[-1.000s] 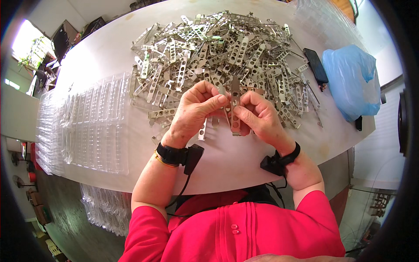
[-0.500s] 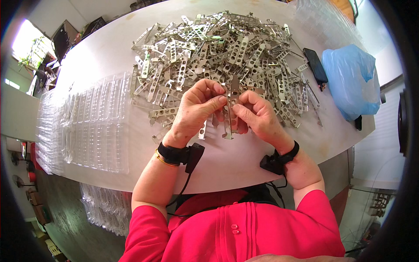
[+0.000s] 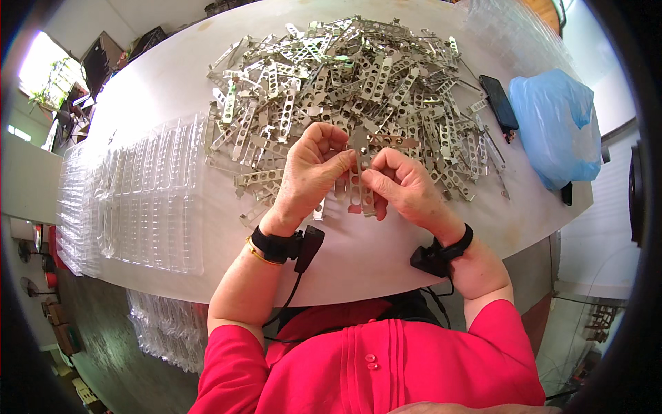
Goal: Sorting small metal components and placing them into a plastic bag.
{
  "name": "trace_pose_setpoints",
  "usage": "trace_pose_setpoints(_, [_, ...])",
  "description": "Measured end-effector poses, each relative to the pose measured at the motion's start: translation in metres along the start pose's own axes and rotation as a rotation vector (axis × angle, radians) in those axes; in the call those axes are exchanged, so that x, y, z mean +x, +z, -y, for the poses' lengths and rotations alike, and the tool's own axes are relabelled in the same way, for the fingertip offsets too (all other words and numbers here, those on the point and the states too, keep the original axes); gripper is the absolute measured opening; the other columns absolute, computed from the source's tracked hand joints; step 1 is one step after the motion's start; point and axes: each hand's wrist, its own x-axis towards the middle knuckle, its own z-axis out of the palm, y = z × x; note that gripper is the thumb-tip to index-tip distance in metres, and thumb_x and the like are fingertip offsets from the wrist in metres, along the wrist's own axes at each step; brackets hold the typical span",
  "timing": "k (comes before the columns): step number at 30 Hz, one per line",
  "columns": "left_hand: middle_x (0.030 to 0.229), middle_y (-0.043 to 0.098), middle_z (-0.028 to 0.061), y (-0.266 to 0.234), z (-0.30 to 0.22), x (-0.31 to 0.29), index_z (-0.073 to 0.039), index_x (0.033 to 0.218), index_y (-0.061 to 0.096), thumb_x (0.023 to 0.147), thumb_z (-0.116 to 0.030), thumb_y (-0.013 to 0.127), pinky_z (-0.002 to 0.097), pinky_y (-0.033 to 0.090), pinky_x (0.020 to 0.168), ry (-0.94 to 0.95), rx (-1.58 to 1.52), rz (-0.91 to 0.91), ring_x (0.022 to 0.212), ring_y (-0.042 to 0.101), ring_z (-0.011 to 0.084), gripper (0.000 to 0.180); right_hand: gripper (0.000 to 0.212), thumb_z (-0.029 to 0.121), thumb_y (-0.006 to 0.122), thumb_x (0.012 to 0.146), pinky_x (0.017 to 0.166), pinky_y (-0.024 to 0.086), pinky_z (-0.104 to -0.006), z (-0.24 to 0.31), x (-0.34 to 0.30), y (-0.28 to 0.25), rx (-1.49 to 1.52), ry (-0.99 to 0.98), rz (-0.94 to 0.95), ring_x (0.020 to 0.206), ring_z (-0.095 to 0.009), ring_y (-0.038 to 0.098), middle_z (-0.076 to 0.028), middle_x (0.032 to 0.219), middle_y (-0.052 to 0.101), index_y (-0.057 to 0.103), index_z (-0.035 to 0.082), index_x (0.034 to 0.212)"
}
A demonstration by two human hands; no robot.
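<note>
Between my two hands stands a narrow, shiny metal bracket (image 3: 355, 188) with a row of round holes, its long side running toward me. My left hand (image 3: 309, 172) is closed in a pinch on its left edge. From the other side my right hand (image 3: 408, 188) grips it between thumb and bent fingers. The fingers hide part of the bracket, so I cannot tell whether more than one piece is held. Just beyond my hands spreads a large heap of similar perforated brackets (image 3: 376, 79), lying every which way.
Clear plastic trays (image 3: 155, 200) are stacked on the white table (image 3: 289, 276) at the left. A dark phone (image 3: 498, 103) and a blue plastic bag (image 3: 552, 131) lie at the right. More clear plastic (image 3: 510, 34) sits at the far right. Cables hang from both wrist bands.
The bracket has turned between my fingers: its narrow edge faced me before, and now its flat face with the holes shows. Both hands stay nearly in place.
</note>
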Motion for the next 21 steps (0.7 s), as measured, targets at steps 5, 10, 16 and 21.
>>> trace_pose_setpoints(5, [0.097, 0.063, 0.0030, 0.000, -0.003, 0.000, -0.002, 0.114, 0.055, 0.092, -0.003, 0.068, 0.0227, 0.054, 0.076, -0.045, 0.023, -0.006, 0.085, 0.062, 0.0071, 0.026, 0.016, 0.018, 0.058, 0.101, 0.047, 0.047, -0.0226, 0.000, 0.001, -0.001, 0.006, 0.009, -0.011, 0.052, -0.009, 0.059, -0.003, 0.072, 0.063, 0.054, 0.005, 0.093])
trace_pose_setpoints(10, [0.099, 0.064, 0.0031, 0.000, -0.001, -0.001, -0.002, 0.115, 0.054, 0.092, -0.003, 0.068, 0.0232, 0.054, 0.080, -0.038, -0.022, 0.001, 0.086, 0.062, 0.0073, 0.026, 0.016, 0.018, 0.058, 0.101, 0.048, 0.048, -0.0227, 0.003, 0.000, 0.000, 0.003, 0.014, -0.006, 0.052, -0.010, 0.060, -0.003, 0.072, 0.063, 0.054, 0.004, 0.093])
trace_pose_setpoints(16, [0.103, 0.066, 0.0054, 0.005, 0.001, -0.002, -0.002, 0.116, 0.053, 0.093, 0.000, 0.066, 0.0251, 0.054, 0.083, -0.036, -0.139, 0.010, 0.092, 0.064, 0.0099, 0.026, 0.017, 0.019, 0.060, 0.100, 0.050, 0.049, -0.0228, -0.002, 0.002, 0.001, 0.007, 0.063, -0.001, 0.055, -0.010, 0.061, -0.003, 0.073, 0.064, 0.056, 0.004, 0.094])
trace_pose_setpoints(21, [0.102, 0.067, 0.0070, 0.013, 0.002, -0.003, -0.001, 0.116, 0.051, 0.093, -0.001, 0.065, 0.0234, 0.054, 0.078, -0.014, -0.140, 0.031, 0.089, 0.064, 0.0091, 0.026, 0.018, 0.020, 0.064, 0.099, 0.053, 0.052, -0.0235, -0.004, 0.004, 0.002, 0.043, 0.075, -0.028, 0.059, -0.011, 0.064, -0.004, 0.076, 0.067, 0.059, 0.003, 0.095])
